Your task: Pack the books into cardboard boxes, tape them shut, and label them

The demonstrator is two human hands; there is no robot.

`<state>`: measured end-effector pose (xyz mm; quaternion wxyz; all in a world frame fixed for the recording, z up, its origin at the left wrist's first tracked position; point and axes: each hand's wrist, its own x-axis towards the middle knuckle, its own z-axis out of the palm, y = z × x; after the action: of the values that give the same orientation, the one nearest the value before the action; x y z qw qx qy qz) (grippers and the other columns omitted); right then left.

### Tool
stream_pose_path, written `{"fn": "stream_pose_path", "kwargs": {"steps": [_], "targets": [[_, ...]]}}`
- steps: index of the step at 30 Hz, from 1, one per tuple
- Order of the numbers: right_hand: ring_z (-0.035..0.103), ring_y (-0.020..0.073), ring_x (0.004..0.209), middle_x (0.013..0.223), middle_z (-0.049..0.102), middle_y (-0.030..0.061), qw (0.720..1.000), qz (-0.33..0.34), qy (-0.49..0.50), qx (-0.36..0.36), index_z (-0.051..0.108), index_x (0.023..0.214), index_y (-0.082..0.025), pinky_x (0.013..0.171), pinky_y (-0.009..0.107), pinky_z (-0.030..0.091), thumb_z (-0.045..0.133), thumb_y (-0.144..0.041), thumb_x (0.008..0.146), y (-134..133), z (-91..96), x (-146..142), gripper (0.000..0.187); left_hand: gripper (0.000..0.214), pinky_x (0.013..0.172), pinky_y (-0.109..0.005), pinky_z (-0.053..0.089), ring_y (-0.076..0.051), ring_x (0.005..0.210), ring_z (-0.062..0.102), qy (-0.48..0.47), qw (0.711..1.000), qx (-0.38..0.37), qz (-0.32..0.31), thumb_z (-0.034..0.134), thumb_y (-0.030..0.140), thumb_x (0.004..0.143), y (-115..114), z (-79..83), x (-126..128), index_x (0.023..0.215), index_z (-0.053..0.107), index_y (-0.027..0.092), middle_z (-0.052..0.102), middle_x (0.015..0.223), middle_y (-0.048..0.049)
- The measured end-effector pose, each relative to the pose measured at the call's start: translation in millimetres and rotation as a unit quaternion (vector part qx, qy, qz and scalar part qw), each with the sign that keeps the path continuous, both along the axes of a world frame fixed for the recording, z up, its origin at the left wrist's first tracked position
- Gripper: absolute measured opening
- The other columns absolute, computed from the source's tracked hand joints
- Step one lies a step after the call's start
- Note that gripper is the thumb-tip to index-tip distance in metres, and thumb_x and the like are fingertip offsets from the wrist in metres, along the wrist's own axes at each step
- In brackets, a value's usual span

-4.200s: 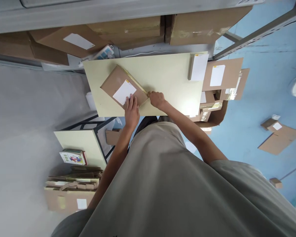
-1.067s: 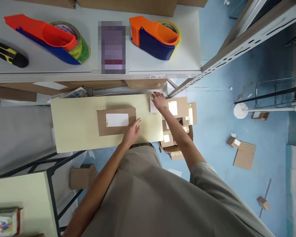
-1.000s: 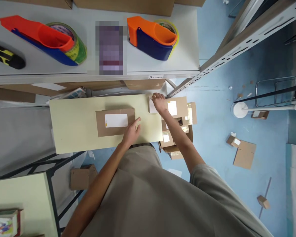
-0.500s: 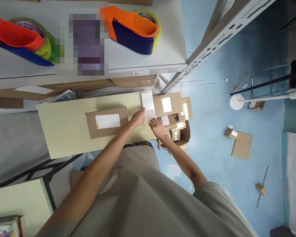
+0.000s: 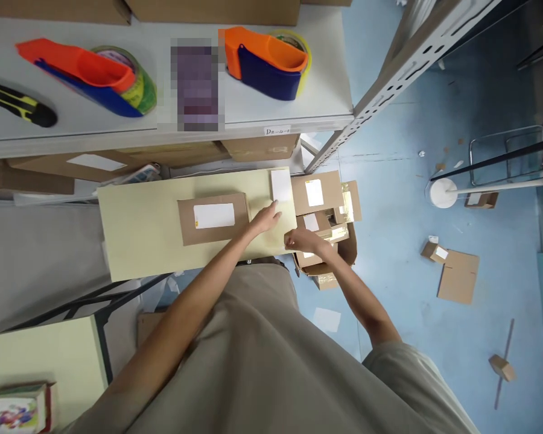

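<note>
A flat brown cardboard parcel [image 5: 235, 226] with a white label [image 5: 214, 215] lies on the pale green table [image 5: 140, 247]. My left hand [image 5: 265, 218] rests just right of the parcel. Its fingers are stretched out toward a small stack of white labels [image 5: 281, 184] at the table's far right corner. My right hand [image 5: 298, 240] is at the table's right edge with its fingers curled together. I cannot make out what, if anything, is in them. Below that edge stands an open carton [image 5: 349, 250] with several labelled parcels.
A grey shelf [image 5: 298, 117] overhangs the table's far side and carries two orange-and-blue tape dispensers [image 5: 90, 78] [image 5: 266, 63] and a yellow-black knife [image 5: 15, 105]. Cardboard pieces [image 5: 457, 274] lie on the blue floor. A second table [image 5: 40, 355] holds a book [image 5: 13, 413].
The parcel went from skewed to square on the table. My right hand reached the label stack, then drew back to the table's edge. My left hand slid right, off the parcel.
</note>
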<state>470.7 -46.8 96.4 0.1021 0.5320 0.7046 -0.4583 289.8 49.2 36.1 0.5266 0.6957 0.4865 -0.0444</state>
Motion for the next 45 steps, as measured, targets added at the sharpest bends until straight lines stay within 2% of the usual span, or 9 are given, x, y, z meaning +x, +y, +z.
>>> {"fn": "stream_pose_path", "kwargs": {"steps": [2, 6, 9, 13, 19, 25, 32, 38, 45], "targets": [[0.077, 0.0177, 0.088, 0.099, 0.083, 0.0041, 0.984, -0.119, 0.125, 0.047, 0.079, 0.105, -0.021, 0.079, 0.026, 0.058, 0.07, -0.037, 0.103, 9, 13.2, 3, 0.019, 0.058, 0.11, -0.048, 0.056, -0.036, 0.131, 0.07, -0.125, 0.983, -0.103, 0.088, 0.057, 0.064, 0.102, -15, 19.6, -28, 0.135, 0.071, 0.019, 0.074, 0.139, -0.0187], [0.068, 0.0173, 0.074, 0.083, 0.075, 0.0031, 0.868, -0.37, 0.298, 0.143, 0.077, 0.103, -0.017, 0.066, 0.028, 0.053, 0.074, -0.063, 0.094, 34, 33.3, -9, 0.046, 0.069, 0.089, -0.044, 0.065, -0.033, 0.102, 0.079, -0.255, 0.907, -0.222, 0.25, 0.069, 0.08, 0.088, -42, 67.6, -99, 0.11, 0.077, 0.015, 0.082, 0.106, -0.0165], [0.064, 0.0161, 0.072, 0.078, 0.072, 0.0017, 0.849, -0.388, 0.321, 0.157, 0.078, 0.1, -0.018, 0.062, 0.028, 0.05, 0.081, -0.068, 0.086, 52, 44.4, -36, 0.051, 0.057, 0.081, -0.041, 0.066, -0.029, 0.092, 0.08, -0.28, 0.887, -0.195, 0.312, 0.082, 0.067, 0.083, -53, 98.6, -147, 0.107, 0.079, 0.015, 0.082, 0.096, -0.0142], [0.063, 0.015, 0.074, 0.08, 0.072, 0.001, 0.86, -0.356, 0.336, 0.145, 0.078, 0.1, -0.019, 0.065, 0.029, 0.052, 0.083, -0.066, 0.085, 65, 58.7, -76, 0.049, 0.048, 0.071, -0.035, 0.066, -0.025, 0.081, 0.078, -0.272, 0.898, -0.118, 0.325, 0.088, 0.055, 0.078, -59, 120.4, -190, 0.105, 0.081, 0.016, 0.081, 0.092, -0.0112], [0.067, 0.0169, 0.084, 0.087, 0.072, 0.0022, 0.89, -0.301, 0.311, 0.144, 0.076, 0.108, -0.02, 0.073, 0.032, 0.059, 0.079, -0.059, 0.092, 72, 73.0, -126, 0.042, 0.036, 0.059, -0.029, 0.06, -0.021, 0.071, 0.076, -0.266, 0.908, -0.054, 0.32, 0.086, 0.05, 0.079, -66, 127.2, -240, 0.09, 0.08, 0.016, 0.081, 0.086, -0.01], [0.07, 0.0181, 0.091, 0.095, 0.073, 0.0039, 0.915, -0.262, 0.267, 0.153, 0.074, 0.115, -0.02, 0.08, 0.035, 0.062, 0.071, -0.056, 0.1, 80, 66.3, -171, 0.039, 0.032, 0.056, -0.027, 0.058, -0.021, 0.071, 0.075, -0.287, 0.91, -0.048, 0.295, 0.084, 0.049, 0.082, -65, 127.6, -287, 0.088, 0.081, 0.017, 0.08, 0.082, -0.0089], [0.07, 0.0251, 0.116, 0.122, 0.073, 0.01, 0.92, -0.248, 0.158, 0.258, 0.075, 0.125, -0.023, 0.099, 0.042, 0.063, 0.064, -0.048, 0.106, 59, 88.8, -257, 0.033, 0.034, 0.059, -0.029, 0.058, -0.022, 0.071, 0.075, -0.29, 0.909, -0.022, 0.3, 0.082, 0.05, 0.084, -60, 129.6, -323, 0.092, 0.082, 0.017, 0.078, 0.079, -0.0074], [0.075, 0.0231, 0.107, 0.115, 0.078, 0.0065, 0.916, -0.276, 0.247, 0.156, 0.081, 0.118, -0.027, 0.096, 0.041, 0.066, 0.069, -0.06, 0.101, 20, 124.1, -332, 0.04, 0.035, 0.063, -0.031, 0.059, -0.022, 0.074, 0.076, -0.292, 0.908, -0.026, 0.299, 0.079, 0.05, 0.088, -55, 136.1, -354, 0.099, 0.081, 0.017, 0.079, 0.084, -0.0076], [0.077, 0.021, 0.101, 0.106, 0.081, 0.0052, 0.897, -0.351, 0.247, 0.107, 0.081, 0.103, -0.023, 0.095, 0.036, 0.064, 0.066, -0.059, 0.1, 18, 120.8, -372, 0.039, 0.019, 0.072, -0.029, 0.058, -0.022, 0.08, 0.075, -0.266, 0.937, 0.039, 0.222, 0.075, 0.035, 0.085, -43, 139.2, -387, 0.092, 0.082, 0.019, 0.08, 0.086, -0.0055]]}}
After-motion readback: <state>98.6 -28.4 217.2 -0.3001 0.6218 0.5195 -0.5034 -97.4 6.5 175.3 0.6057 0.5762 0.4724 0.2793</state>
